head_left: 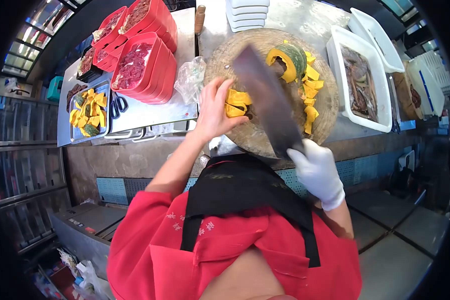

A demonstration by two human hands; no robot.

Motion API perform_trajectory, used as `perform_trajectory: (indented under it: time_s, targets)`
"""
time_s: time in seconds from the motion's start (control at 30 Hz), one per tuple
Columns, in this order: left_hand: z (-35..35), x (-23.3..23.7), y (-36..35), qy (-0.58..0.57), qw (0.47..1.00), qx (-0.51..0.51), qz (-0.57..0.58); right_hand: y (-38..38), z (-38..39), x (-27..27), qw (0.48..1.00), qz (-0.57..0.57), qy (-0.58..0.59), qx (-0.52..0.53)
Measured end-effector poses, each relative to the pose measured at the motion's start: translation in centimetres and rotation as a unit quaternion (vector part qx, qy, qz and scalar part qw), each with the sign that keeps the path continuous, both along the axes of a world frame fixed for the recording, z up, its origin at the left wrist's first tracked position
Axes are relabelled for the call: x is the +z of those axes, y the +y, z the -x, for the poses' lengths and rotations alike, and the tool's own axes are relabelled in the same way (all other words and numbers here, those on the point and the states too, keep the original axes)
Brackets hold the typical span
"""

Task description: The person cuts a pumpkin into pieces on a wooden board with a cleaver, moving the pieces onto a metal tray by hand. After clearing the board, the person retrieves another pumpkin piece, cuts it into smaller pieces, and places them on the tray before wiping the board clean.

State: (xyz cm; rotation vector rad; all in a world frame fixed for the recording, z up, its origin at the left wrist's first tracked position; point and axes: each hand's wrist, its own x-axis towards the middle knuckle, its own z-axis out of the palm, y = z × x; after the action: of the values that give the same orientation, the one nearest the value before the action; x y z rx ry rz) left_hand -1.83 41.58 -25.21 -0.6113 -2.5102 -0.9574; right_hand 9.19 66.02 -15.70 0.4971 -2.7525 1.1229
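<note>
A round wooden chopping block point(265, 131) carries cut pumpkin. My left hand point(216, 110) is bare and rests at the block's left side, fingers curved round yellow pumpkin pieces point(238, 100). My right hand point(316, 172), in a white glove, grips the handle of a wide cleaver point(267, 95). The cleaver's blade slants up and left across the block, slightly blurred. Behind the blade, to the right, lies a large green-skinned pumpkin piece point(297, 59). More yellow chunks point(311, 86) form a line down the block's right side.
Red tubs of meat point(144, 67) stand at the left, near a metal tray of pumpkin pieces point(89, 114), scissors point(118, 106) and a plastic bag point(190, 80). White containers point(247, 15) are stacked behind the block. A white tub of seafood point(361, 80) sits at the right.
</note>
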Motion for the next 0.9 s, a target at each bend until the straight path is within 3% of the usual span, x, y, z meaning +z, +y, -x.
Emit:
perform_trajectory:
  time_s: [0.03, 0.07, 0.13, 0.2, 0.27, 0.33, 0.4, 0.47, 0.5, 0.53, 0.6, 0.7, 0.77, 0.83, 0.87, 0.9]
  targets:
    - [1.5, 0.0, 0.0, -0.016, 0.998, -0.055, 0.009, 0.8, -1.2, 1.0, 0.972, 0.114, -0.180, -0.099]
    - [3.0, 0.0, 0.2, -0.016, 0.998, -0.055, 0.008, 1.6, -2.3, 2.0, 0.890, 0.222, -0.348, -0.193]
    - [5.6, 0.2, 0.7, -0.017, 0.965, -0.259, 0.021, 3.8, -4.3, 0.2, 0.862, 0.273, -0.365, -0.220]
    - [6.3, 0.2, 1.8, -0.027, 0.959, -0.280, 0.017, 4.2, -5.4, -1.1, 0.817, 0.328, -0.405, -0.246]
    - [6.4, 0.3, 2.4, -0.131, 0.940, -0.314, 0.033, 4.3, -6.1, -3.7, 0.784, 0.387, -0.422, -0.239]
    - [5.3, -0.1, 3.0, -0.108, 0.947, -0.301, 0.023, 2.8, -5.4, -3.9, 0.747, 0.431, -0.446, -0.239]
    - [3.3, -1.3, 3.2, -0.063, 0.975, -0.200, -0.071, 1.3, -5.1, -5.3, 0.773, 0.433, -0.426, -0.186]
    - [1.8, -2.4, 3.4, -0.006, 0.986, -0.113, -0.125, -0.1, -4.1, -5.1, 0.766, 0.434, -0.449, -0.151]
    - [0.6, -2.6, 3.5, -0.016, 0.985, -0.034, -0.170, -1.0, -3.4, -4.7, 0.826, 0.347, -0.425, -0.131]
    - [0.1, -2.9, 3.5, 0.039, 0.975, 0.025, -0.218, -2.2, -2.4, -4.3, 0.878, 0.260, -0.390, -0.098]
    - [-1.3, -1.8, 0.9, 0.018, 0.948, 0.100, -0.301, -5.1, -0.9, -3.0, 0.876, 0.251, -0.403, -0.081]
    - [-2.3, -1.8, -5.7, 0.054, 0.891, 0.169, -0.419, -9.2, 1.5, -3.1, 0.941, 0.120, -0.313, 0.047]
    - [-3.6, -1.6, -10.8, 0.039, 0.849, 0.231, -0.474, -14.3, 3.8, -1.0, 0.930, 0.073, -0.346, 0.100]
    - [-3.9, -1.2, -16.6, 0.116, 0.809, 0.270, -0.510, -20.4, 6.0, -0.1, 0.892, 0.056, -0.424, 0.145]
    - [-4.1, -0.3, -19.7, 0.066, 0.791, 0.305, -0.526, -22.8, 7.4, -1.7, 0.924, -0.029, -0.247, 0.292]
    - [-3.1, -0.9, -22.8, 0.146, 0.783, 0.334, -0.504, -25.4, 9.2, -3.1, 0.907, 0.007, -0.159, 0.390]
